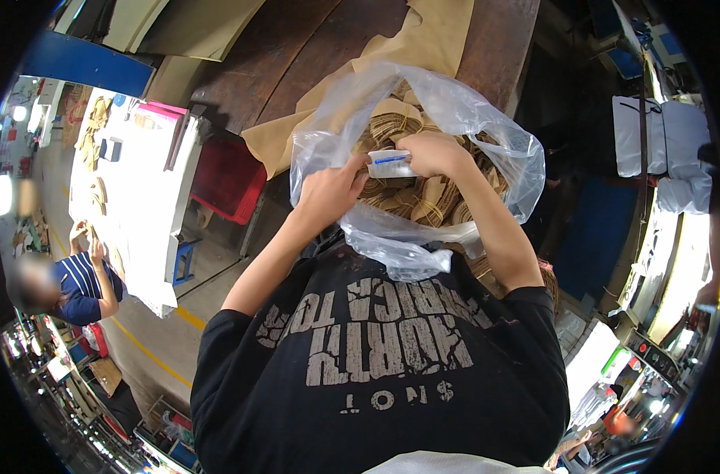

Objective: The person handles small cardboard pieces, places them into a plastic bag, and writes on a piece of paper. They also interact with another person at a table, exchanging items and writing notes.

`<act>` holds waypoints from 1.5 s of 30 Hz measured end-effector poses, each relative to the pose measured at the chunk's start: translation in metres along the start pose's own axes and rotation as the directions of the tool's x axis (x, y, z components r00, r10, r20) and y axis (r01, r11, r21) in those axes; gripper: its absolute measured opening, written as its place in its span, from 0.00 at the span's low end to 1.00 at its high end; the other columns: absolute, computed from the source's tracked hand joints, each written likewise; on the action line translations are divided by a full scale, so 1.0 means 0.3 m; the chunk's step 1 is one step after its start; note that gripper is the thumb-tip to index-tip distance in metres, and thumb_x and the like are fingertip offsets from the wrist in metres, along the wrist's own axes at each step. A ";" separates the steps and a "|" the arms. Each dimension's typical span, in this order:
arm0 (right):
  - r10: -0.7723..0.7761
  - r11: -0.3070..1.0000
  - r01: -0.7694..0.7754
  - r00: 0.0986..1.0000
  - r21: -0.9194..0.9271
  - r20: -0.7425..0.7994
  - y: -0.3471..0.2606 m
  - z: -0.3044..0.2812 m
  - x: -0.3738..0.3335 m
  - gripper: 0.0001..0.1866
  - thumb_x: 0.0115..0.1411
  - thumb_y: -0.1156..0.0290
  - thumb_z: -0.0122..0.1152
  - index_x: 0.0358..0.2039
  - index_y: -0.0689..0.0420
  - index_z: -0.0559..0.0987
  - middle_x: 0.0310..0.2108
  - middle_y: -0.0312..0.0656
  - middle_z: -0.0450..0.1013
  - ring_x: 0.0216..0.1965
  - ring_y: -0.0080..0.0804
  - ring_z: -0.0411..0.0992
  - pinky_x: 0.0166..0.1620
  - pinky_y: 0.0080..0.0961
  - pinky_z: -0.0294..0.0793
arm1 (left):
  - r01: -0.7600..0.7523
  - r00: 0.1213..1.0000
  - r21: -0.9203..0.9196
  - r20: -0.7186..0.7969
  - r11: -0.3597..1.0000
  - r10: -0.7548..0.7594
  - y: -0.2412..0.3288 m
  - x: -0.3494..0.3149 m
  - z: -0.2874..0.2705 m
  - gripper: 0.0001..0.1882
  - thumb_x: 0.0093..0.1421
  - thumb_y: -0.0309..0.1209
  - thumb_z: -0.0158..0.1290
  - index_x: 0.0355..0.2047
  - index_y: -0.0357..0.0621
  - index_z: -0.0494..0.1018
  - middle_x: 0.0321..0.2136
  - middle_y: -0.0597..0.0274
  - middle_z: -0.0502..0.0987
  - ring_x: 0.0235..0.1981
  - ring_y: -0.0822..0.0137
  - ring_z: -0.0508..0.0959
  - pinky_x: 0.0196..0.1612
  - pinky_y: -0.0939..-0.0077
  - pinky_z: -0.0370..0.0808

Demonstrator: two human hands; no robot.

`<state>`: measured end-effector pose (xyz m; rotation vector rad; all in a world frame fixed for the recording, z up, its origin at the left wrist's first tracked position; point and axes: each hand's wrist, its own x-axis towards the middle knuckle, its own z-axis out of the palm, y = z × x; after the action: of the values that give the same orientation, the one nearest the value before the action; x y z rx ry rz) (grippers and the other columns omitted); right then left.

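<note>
A left hand (328, 192), thumb and forefinger nearly together, pinches the left end of a small white slip (389, 164) with a blue mark; the right hand (435, 154), fingers curled closed, grips its right end. The slip is over an open clear bag (464, 110) of banded tan bundles (393, 120), on a dark wooden table (297, 59).
</note>
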<state>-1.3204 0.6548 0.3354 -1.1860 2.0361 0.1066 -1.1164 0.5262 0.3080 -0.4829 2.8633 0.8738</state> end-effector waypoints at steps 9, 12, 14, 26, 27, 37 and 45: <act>0.018 0.997 -0.021 0.999 0.068 0.036 0.018 0.020 -0.002 0.16 0.56 0.73 0.57 0.45 0.49 0.83 0.38 0.42 0.83 0.45 0.42 0.81 0.47 0.41 0.77 | -0.335 0.939 0.231 -0.005 0.914 0.345 -0.052 0.095 0.045 0.09 0.66 0.37 0.51 0.39 0.53 0.80 0.22 0.56 0.80 0.24 0.52 0.83 0.24 0.55 0.75; 0.019 0.991 -0.028 0.997 0.129 0.073 0.018 0.008 -0.012 0.16 0.56 0.74 0.56 0.45 0.50 0.82 0.36 0.41 0.84 0.43 0.40 0.82 0.45 0.39 0.77 | -0.358 0.933 0.267 0.068 0.895 0.353 -0.049 0.102 0.023 0.08 0.64 0.37 0.53 0.41 0.56 0.80 0.24 0.59 0.81 0.25 0.53 0.83 0.25 0.55 0.76; 0.000 0.991 -0.009 0.998 0.137 0.062 0.027 0.013 -0.009 0.15 0.57 0.75 0.55 0.44 0.52 0.82 0.34 0.42 0.84 0.41 0.38 0.83 0.44 0.38 0.78 | -0.352 0.936 0.306 0.118 0.885 0.332 -0.046 0.113 0.019 0.10 0.63 0.37 0.54 0.44 0.57 0.79 0.26 0.60 0.82 0.25 0.54 0.83 0.26 0.56 0.77; -0.093 0.916 0.063 0.994 0.397 0.056 0.094 -0.022 -0.036 0.11 0.69 0.73 0.49 0.46 0.61 0.77 0.33 0.48 0.81 0.31 0.34 0.83 0.35 0.36 0.79 | -0.353 0.913 0.251 -0.118 0.901 0.390 -0.054 0.069 0.048 0.12 0.60 0.32 0.55 0.45 0.51 0.74 0.25 0.59 0.81 0.23 0.54 0.83 0.22 0.58 0.76; -0.106 0.912 0.068 0.992 0.404 0.072 0.080 -0.018 -0.038 0.11 0.68 0.74 0.49 0.46 0.61 0.77 0.33 0.48 0.81 0.31 0.33 0.83 0.35 0.36 0.79 | -0.348 0.910 0.247 -0.143 0.904 0.390 -0.058 0.071 0.054 0.12 0.60 0.32 0.55 0.45 0.51 0.74 0.24 0.59 0.81 0.22 0.54 0.82 0.22 0.59 0.76; -0.115 0.983 0.126 0.989 0.130 -0.094 -0.055 0.014 0.027 0.11 0.57 0.79 0.55 0.40 0.58 0.80 0.39 0.51 0.81 0.42 0.51 0.79 0.45 0.45 0.76 | -0.152 0.973 0.295 -0.121 0.943 0.194 -0.027 0.089 0.043 0.10 0.65 0.35 0.53 0.45 0.55 0.77 0.22 0.60 0.81 0.23 0.53 0.82 0.24 0.56 0.77; -0.130 0.800 0.401 0.842 0.446 -0.524 0.021 -0.129 -0.308 0.15 0.69 0.68 0.61 0.53 0.59 0.76 0.43 0.40 0.77 0.37 0.25 0.73 0.40 0.25 0.73 | -0.217 0.869 -0.268 0.386 0.939 0.311 0.119 -0.144 -0.189 0.21 0.71 0.51 0.47 0.47 0.52 0.83 0.30 0.52 0.84 0.34 0.48 0.84 0.39 0.55 0.79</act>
<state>-1.3217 0.7076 0.4207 -1.1842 2.0463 -0.9397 -1.0881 0.5339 0.3822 0.0923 2.4724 1.1768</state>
